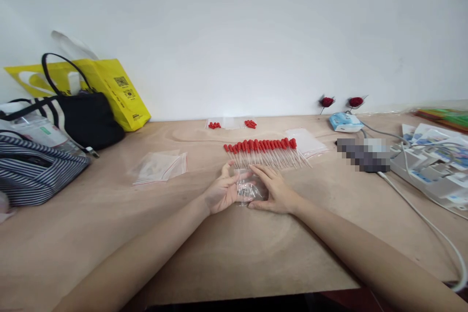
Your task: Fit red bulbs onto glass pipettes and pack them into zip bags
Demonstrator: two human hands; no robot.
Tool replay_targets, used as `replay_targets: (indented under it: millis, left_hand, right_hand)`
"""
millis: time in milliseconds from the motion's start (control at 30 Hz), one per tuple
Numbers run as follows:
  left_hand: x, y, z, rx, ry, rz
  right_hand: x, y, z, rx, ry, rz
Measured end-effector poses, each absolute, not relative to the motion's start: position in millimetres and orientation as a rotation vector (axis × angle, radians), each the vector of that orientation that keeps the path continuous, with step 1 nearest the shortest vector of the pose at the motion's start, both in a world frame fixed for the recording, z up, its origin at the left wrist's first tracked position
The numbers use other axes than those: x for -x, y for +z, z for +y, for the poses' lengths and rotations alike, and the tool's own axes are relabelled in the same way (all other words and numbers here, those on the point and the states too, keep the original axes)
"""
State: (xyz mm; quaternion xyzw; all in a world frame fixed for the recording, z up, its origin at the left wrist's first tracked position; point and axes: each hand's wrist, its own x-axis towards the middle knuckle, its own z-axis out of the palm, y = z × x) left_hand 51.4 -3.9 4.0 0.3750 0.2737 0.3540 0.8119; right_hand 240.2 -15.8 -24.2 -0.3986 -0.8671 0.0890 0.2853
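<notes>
- Bags crowd the far left of the surface (226,253): a striped bag (36,168) nearest, a black handbag (89,119) behind it, and a yellow carrier bag (117,87) leaning on the white wall (234,19).
- Just right of them lies a loose stack of clear zip bags (160,166), flat and well apart from the hands.
- The left forearm comes in from the lower left. The left hand (220,191) is turned palm inward, fingers loosely curled, thumb up, gripping the left edge of a small clear bag (248,188).
- That bag sits at the centre, just above the surface, between both hands.
- The right hand (277,191) is palm down, fingers straight and pressed together over the bag's right side. Its thumb is hidden, so a pinch cannot be told.
- Just beyond the hands a row of red-capped droppers (265,151) lies side by side, with small packets of red caps (230,124) near the wall.
- Further right are a blue-and-white pack (345,122), a white cable (420,207) and scattered cards (433,163).
- The surface is pale bare plywood.
</notes>
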Motion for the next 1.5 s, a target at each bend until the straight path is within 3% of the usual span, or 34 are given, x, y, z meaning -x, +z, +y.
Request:
replay_targets:
  millis: [567,767,867,1133,1500]
  left_hand:
    - [-38,1,0,-0.776,0.661,0.680]
    - [-3,5,24,-1.436,0.446,1.114]
    - [9,1,59,-2.004,0.679,1.385]
    - [1,-1,143,-2.308,0.661,1.302]
    - [11,8,150,-2.454,0.519,1.157]
  right_hand:
    - [-239,-17,-21,1.101,0.300,-2.418]
    - [-240,-19,-22,1.105,0.342,-2.412]
    - [-240,-19,-21,1.116,0.339,-2.407]
    - [-243,-20,-22,1.124,0.345,-2.400]
    - [-244,-16,-23,1.146,0.345,-2.401]
